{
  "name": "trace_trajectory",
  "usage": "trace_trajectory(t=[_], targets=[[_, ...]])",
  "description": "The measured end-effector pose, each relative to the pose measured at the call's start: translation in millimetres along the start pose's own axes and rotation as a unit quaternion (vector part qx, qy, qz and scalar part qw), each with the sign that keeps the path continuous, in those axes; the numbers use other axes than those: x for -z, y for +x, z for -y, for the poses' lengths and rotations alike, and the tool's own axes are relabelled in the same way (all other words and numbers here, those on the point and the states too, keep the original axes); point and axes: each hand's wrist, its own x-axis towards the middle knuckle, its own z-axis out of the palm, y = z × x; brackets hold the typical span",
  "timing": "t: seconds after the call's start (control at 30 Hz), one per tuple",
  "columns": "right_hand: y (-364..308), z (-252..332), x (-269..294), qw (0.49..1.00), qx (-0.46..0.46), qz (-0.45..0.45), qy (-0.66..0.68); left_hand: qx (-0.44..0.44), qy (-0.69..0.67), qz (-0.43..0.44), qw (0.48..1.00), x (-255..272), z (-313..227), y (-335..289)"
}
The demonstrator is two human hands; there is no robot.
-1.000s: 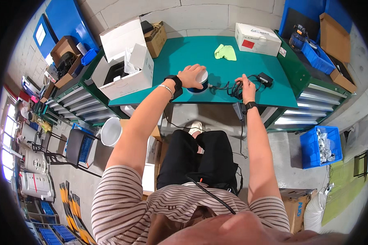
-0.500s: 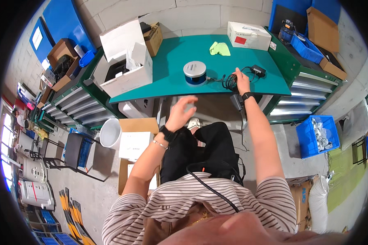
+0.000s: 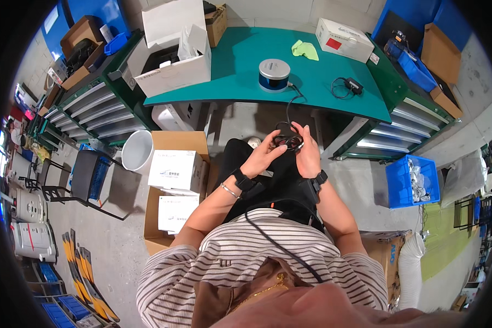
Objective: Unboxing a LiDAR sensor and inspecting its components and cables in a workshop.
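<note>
- Left hand (image 3: 265,151) and right hand (image 3: 308,155) now hold the coiled black cable (image 3: 291,144), lifted off the table (image 3: 235,71), making the work two-handed.
- Beyond the grip, the silver-topped cylinder (image 3: 274,75) stands connected.

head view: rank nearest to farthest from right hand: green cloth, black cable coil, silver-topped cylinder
1. Black cable coil, between right hand and left hand.
2. Silver-topped cylinder, toward the front of the table.
3. Green cloth, farther back on the table.
</note>
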Motion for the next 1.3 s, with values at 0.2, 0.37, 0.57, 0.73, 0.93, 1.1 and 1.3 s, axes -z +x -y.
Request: trace_trajectory(t=[0.2,0.37,0.57,0.73,0.93,1.1,1.3], targets=[[-23,19,8,0.989,0.072,-0.016,-0.125,0.004,-0.057,0.043,0.997,-13,0,-1],[-47,34,4,0.988,0.073,-0.036,-0.129,0.031,-0.122,0.086,0.988,-15,-17,-19],[-65,42,4,0.993,0.065,-0.072,-0.074,0.041,-0.166,0.099,0.980,-8,-34,-40],[-84,44,-3,0.995,-0.025,0.077,-0.052,0.004,-0.147,0.056,0.988,-7,-43,-51],[-96,49,-12,0.960,-0.014,0.169,-0.223,-0.017,-0.102,0.009,0.995,-5,-43,-59],[-100,53,-7,0.962,0.012,0.154,-0.226,0.000,-0.157,0.019,0.987,-1,-46,-64],[-98,52,-6,0.985,0.011,0.113,-0.130,-0.013,-0.082,0.000,0.997,-5,-43,-64]])
